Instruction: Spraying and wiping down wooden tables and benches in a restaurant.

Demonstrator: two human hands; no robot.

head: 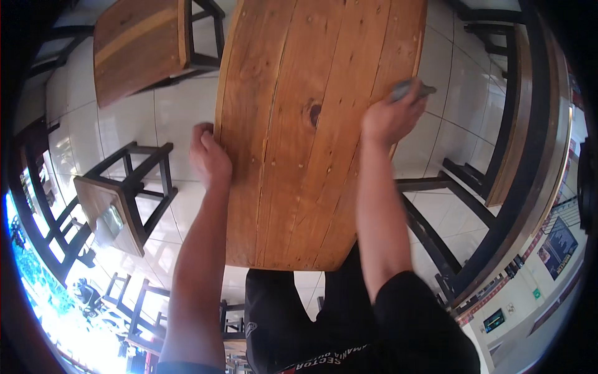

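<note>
Before me stretches a wooden plank table (303, 140) with visible knots and nail heads. My right hand (395, 112) is over its right edge, gripping a grey cloth (402, 89) that partly overhangs the side. The cloth is blurred, and the fingers cover much of it. On the opposite side, my left hand (210, 156) rests at the table's left edge with its fingers curled; whether it grips the edge or hides anything cannot be made out.
A wooden stool (112, 210) with dark legs stands at left, bearing a clear plastic item (110, 219). Another wood-topped seat (140, 42) is at upper left. A long bench (511, 117) and dark frame (448, 224) line the right. White floor tiles (187, 98) show between the furniture.
</note>
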